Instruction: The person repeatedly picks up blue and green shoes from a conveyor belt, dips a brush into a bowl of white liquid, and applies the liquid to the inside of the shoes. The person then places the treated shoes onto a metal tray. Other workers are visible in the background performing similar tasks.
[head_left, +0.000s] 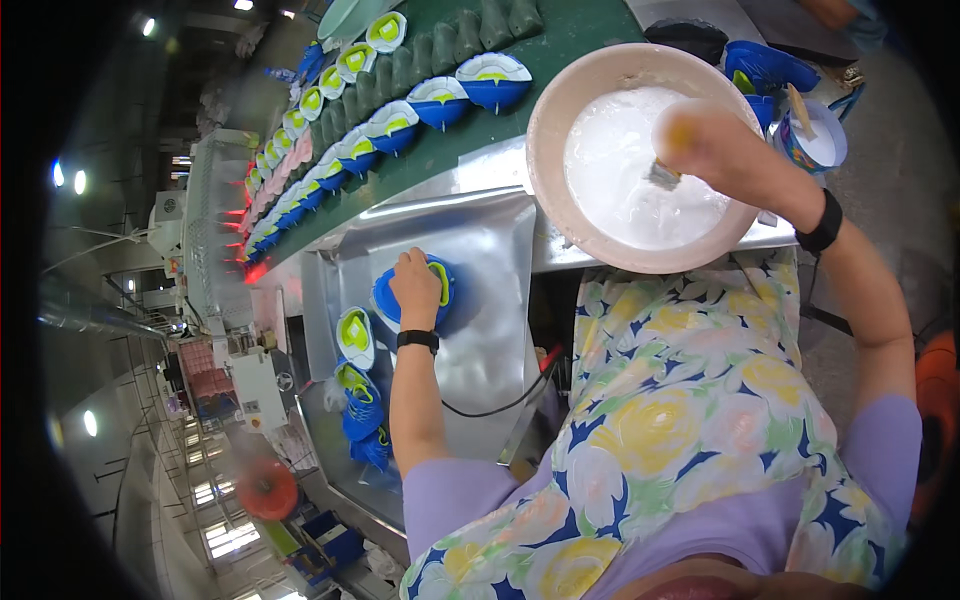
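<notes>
My left hand [414, 284] is closed on a blue shoe upper [384, 296] with a lime-green lining, over a shiny metal tray [485, 350]. The fingers hide much of that upper. With my right hand [735, 160] I grip a brush [664, 176], its bristles down at the white liquid [620, 150] in a wide pale-pink basin [555, 215]. Motion blurs the top of the fist and the brush handle. Left of my left hand, a white-soled shoe upper [356, 338] and more blue shoe uppers [362, 412] lie along the tray's side.
Beyond the tray, a green conveyor belt [440, 165] carries rows of blue-and-white uppers [440, 103] and dark grey soles [445, 45] toward a machine [215, 200] with red lights. At the right stand a bucket [815, 140] of white liquid and blue pieces [765, 68]. A black cable [490, 412] crosses the tray.
</notes>
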